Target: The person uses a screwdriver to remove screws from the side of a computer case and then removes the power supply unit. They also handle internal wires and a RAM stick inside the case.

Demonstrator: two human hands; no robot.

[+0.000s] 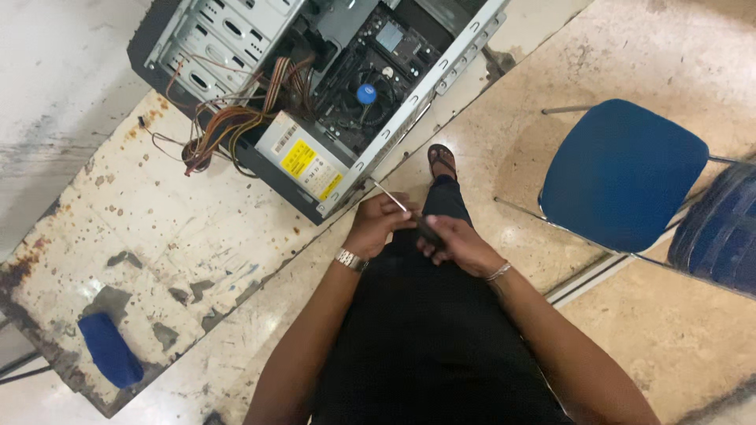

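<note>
Both hands meet in front of the person's lap, over dark trousers, with a screwdriver (405, 214) held between them. The right hand (461, 244) has its grip clenched round the dark, rounded handle, while the left hand (376, 224) closes its fingers round the thin, shiny metal shaft, whose tip points up toward the corner of the computer case (331, 94). A metal watch (351, 260) with a linked band sits on the left wrist, and a thin silvery bracelet (498, 272) on the right. The case lies on its side on the bench (157, 236), its side panel off, showing grey sheet-metal drive bays, a dark circuit board with a round fan that has a blue centre, and a boxy grey power supply (303, 161) with a yellow label. A tangle of coloured wires (224, 130) spills out of the open side. The bench top is worn, white paint chipped and spotted with rust, and a blue cloth-like roll (110, 350) lies near its lower corner. To the right, on the glossy beige stone floor, stands a chair (622, 173) with a smooth blue seat and thin metal legs. A sandalled foot (442, 161) shows below the bench edge.
</note>
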